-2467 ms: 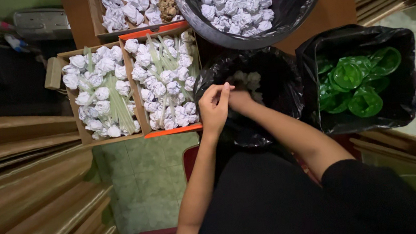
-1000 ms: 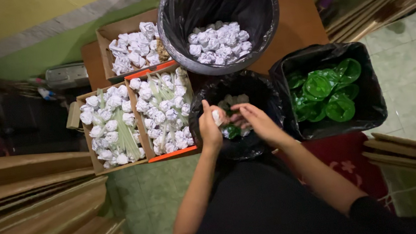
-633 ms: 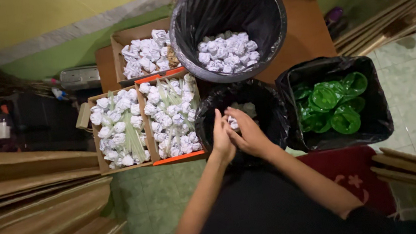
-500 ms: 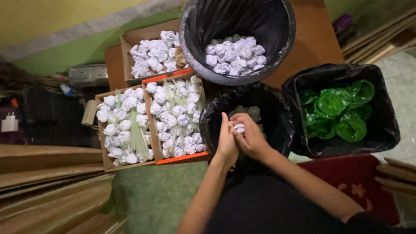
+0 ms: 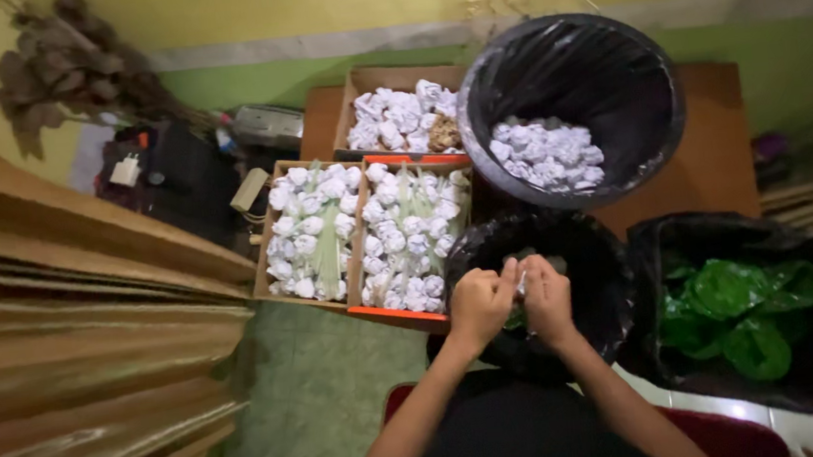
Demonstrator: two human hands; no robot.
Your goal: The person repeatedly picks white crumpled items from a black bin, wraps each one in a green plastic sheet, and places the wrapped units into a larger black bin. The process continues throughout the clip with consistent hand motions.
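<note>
Both hands meet over a black-lined bin (image 5: 539,290) between the knees: the left hand (image 5: 478,306) and right hand (image 5: 548,299) pinch a small pale bundle (image 5: 521,282) between their fingertips, thumbs and forefingers closed around it. The bundle looks light, soft and easily crushed, best taken by its sides with a gentle pinch. It sits at the very tips of the grip, largely hidden by the fingers. Trays of similar white bundles (image 5: 405,238) stand just left; green leaves (image 5: 737,303) fill a bag at right.
</note>
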